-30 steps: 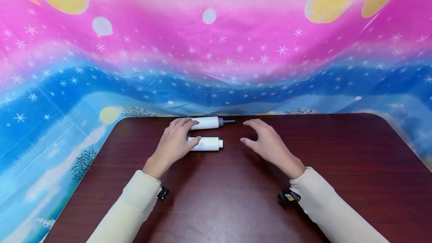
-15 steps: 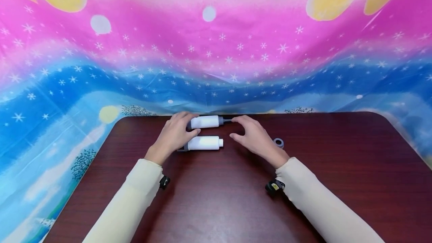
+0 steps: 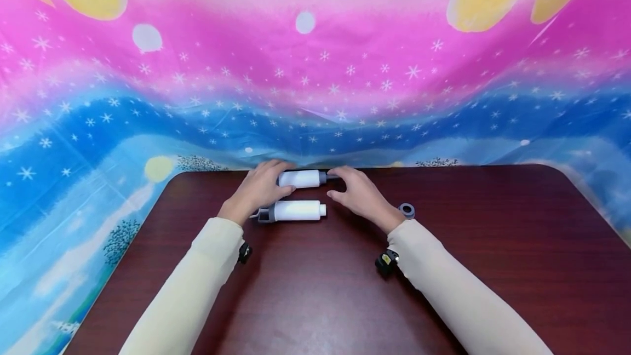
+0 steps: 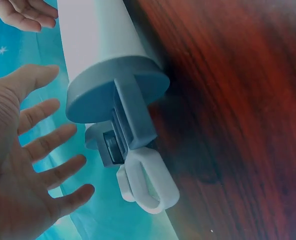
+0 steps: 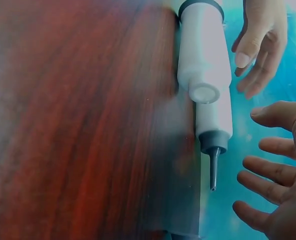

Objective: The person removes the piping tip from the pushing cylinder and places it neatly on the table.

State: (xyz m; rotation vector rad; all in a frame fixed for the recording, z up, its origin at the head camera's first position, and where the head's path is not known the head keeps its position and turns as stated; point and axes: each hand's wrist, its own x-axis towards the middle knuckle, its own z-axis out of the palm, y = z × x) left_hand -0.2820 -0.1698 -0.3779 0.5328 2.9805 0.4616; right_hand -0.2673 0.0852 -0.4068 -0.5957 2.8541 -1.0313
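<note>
Two white tubes shaped like small hand pumps lie side by side on the table. The far tube (image 3: pixel 302 178) has a grey collar and a slim grey nozzle (image 5: pixel 214 167) pointing right. The near tube (image 3: pixel 297 210) ends at the right in a short white stub (image 5: pixel 204 93); its left end has a grey handle (image 3: pixel 266 213) with a white loop (image 4: pixel 153 185). My left hand (image 3: pixel 261 185) is at the far tube's left end, fingers spread and overlapping it. My right hand (image 3: pixel 361 193) hovers by the nozzle tip, fingers apart and holding nothing.
A small grey ring (image 3: pixel 406 211) lies on the table beside my right wrist. The dark red wooden table (image 3: pixel 315 289) reaches back to a printed cloth (image 3: pixel 315 97), which hangs close behind the far tube.
Both hands have moved away from me toward the far tube, the right one also leftward. The near tube's handle and the grey ring have come into sight.
</note>
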